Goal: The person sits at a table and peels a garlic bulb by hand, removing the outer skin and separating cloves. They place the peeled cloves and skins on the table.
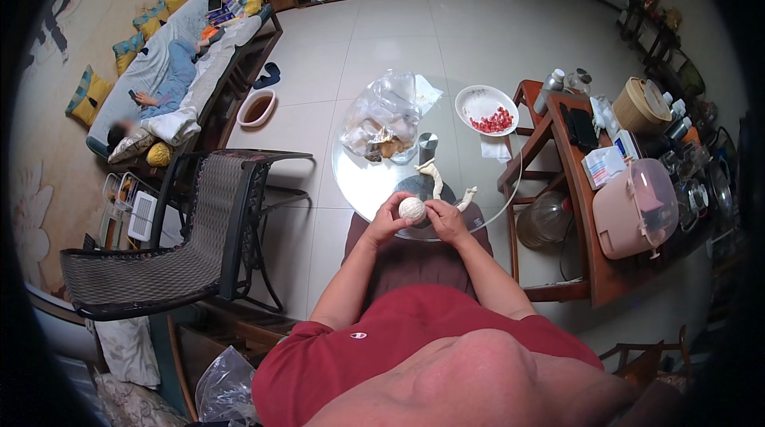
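A cream-coloured ball (412, 209) with a lined, textured surface is held over the near edge of the round glass table (349, 179). My left hand (387, 220) curls around its left side, thumb below and fingers on top. At its right side, the fingertips of my right hand (447, 221) are pinched together against it; anything small between them is hidden. Just beyond my right hand lies a bent, twisted cream strip (435, 179). A shorter cream piece (467, 198) rests to the right of that hand.
On the glass stand a metal cylinder (428, 145), a clear plastic bag (382, 122) with contents, and a white plate (472, 105) of red pieces. A crowded wooden table (568, 179) is at right, a woven chair (203, 229) at left. Beyond it, a person (173, 77) lies on a sofa.
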Motion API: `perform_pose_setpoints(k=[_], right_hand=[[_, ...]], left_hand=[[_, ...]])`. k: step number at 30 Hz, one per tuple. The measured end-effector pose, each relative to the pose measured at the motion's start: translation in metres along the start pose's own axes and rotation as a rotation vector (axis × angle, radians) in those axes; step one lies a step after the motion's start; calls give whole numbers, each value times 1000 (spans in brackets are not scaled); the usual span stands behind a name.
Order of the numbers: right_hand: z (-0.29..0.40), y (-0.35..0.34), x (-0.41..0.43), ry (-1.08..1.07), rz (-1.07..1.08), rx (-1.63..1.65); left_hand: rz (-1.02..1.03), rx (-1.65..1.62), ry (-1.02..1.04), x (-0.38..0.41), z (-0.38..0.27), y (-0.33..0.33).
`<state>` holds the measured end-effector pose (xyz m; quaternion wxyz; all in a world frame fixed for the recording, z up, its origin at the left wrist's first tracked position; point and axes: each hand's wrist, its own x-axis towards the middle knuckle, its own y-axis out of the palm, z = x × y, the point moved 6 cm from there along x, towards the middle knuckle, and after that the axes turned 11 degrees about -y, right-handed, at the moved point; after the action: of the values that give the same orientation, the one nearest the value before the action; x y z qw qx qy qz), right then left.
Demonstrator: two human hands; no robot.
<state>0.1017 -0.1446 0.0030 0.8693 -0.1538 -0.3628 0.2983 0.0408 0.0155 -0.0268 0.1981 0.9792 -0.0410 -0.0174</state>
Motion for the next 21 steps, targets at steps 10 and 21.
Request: perform_pose_setpoints(k=[10, 21], right_hand=[[1, 1, 0, -15, 16, -15], [7, 6, 2, -121, 82, -107]], left_hand=[[32, -83, -30, 1, 5, -3], [-57, -100, 2, 0, 0, -2]])
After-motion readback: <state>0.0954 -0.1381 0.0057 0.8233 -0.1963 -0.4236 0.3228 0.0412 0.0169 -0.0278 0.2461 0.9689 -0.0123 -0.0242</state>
